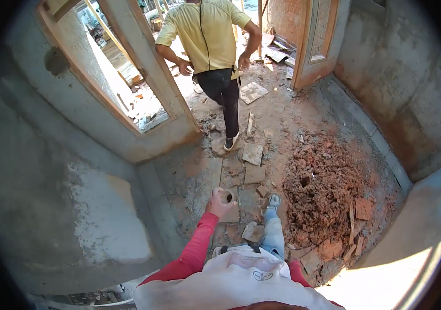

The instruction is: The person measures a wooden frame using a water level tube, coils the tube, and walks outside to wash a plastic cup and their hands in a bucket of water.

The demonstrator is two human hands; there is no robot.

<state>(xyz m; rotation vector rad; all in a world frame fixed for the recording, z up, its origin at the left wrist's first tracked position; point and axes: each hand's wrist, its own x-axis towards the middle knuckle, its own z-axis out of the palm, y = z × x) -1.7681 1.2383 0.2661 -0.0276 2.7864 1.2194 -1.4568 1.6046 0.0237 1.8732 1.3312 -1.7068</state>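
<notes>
Head view, containers: one small cup [225, 197], round-mouthed, pale at the rim, dark within. Whether the dark patch is liquid, residue or shadow cannot be told. Position: in front of the wearer's body, left of the outstretched foot, above the floor.

Hands: left hand [217, 204], fingers curled around the side of the cup, gripping it; forearm in a red sleeve [195, 243]. Right hand, out of sight, its state impossible to tell; only part of the red sleeve on that side shows, beside the white shirt [246, 276].

Wearer's leg: one, in light blue trousers [272, 232], ending in a pale shoe [273, 201].

Floor [189, 191]: bare, dusty, strewn with rubble. On it, to the right of the shoe, a heap of reddish-brown earth [321, 186], clumpy, with broken brick pieces [329, 249] at its near edge. Flat square slab [252, 154], lying well beyond the cup; another slab [253, 93], farther off.

Co-worker [207, 41]: one, seen from behind, yellow shirt, dark trousers, arms bent outward, near the opening between the wooden frame [151, 64] and the door panel [316, 46].

Walls [391, 77]: grey, unevenly coated, stained reddish low down.
</notes>
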